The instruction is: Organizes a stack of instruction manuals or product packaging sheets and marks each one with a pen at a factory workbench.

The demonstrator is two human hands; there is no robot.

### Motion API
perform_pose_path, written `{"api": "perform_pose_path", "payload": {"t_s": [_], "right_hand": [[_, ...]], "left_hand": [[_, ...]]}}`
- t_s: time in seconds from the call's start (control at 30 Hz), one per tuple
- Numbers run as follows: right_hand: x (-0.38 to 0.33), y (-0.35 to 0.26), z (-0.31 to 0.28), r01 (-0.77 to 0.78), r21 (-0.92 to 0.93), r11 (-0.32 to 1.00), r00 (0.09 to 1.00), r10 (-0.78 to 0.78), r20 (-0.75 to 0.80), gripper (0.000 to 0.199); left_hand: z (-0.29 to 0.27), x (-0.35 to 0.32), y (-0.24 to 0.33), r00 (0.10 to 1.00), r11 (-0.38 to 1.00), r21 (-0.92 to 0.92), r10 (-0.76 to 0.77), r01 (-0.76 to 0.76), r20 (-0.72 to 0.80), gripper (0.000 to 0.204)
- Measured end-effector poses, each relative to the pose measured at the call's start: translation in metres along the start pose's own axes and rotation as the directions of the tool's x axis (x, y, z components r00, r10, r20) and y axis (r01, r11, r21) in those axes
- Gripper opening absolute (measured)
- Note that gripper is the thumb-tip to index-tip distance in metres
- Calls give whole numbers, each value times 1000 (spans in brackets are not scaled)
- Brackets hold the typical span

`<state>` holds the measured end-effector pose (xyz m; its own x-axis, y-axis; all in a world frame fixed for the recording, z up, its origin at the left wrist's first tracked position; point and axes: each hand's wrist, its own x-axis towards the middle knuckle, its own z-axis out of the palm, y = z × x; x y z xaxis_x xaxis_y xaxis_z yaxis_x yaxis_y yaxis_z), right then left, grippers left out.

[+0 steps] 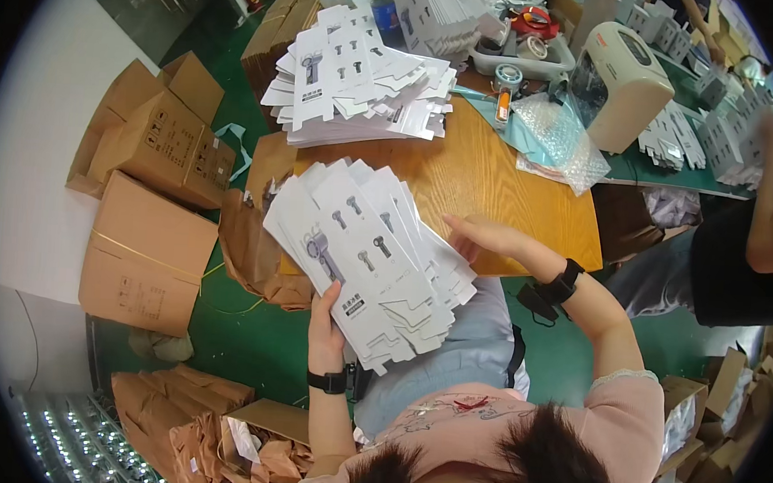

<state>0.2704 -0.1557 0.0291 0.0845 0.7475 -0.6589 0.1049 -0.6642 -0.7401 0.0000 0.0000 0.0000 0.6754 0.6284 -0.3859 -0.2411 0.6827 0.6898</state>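
A fanned stack of flat, unfolded white cartons [402, 269], printed with small handheld devices, is tilted over my lap and the table's near edge. My left hand [324, 322] grips it at the lower left, thumb on top and the other fingers hidden underneath. Beside the stack's right edge is my right hand [486, 237], its fingers loosely stretched toward the cartons and holding nothing that I can see. Whether the fingertips touch the edge is unclear. Farther back on the table lies a larger, uneven pile of the same flat cartons [360, 89].
The wooden table [513, 192] also bears bubble wrap [556, 146], a grey bin [526, 60] and a cream-coloured machine [622, 83]. Brown cardboard boxes [151, 254] stand at the left. Another person [740, 254] is at the right by a green table with folded cartons.
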Motion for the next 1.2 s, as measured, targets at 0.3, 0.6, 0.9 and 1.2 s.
{"api": "perform_pose_path", "payload": {"t_s": [0.3,0.6,0.9,1.2], "right_hand": [[-13,-33,42,176,72,982,976,-183,119,84],[-30,-4,63,561,187,806,809,-582,82,96],[-99,15,77,721,297,626,690,-607,-395,102],[-148,16,-35,743,-201,639,376,-647,-663,58]], "left_hand": [[3,-39,13,998,996,58,-64,62,24,54],[24,-73,18,976,945,290,96,-151,195,68],[89,-69,21,867,831,362,253,-422,429,69],[202,22,37,532,501,423,91,-755,842,60]]}}
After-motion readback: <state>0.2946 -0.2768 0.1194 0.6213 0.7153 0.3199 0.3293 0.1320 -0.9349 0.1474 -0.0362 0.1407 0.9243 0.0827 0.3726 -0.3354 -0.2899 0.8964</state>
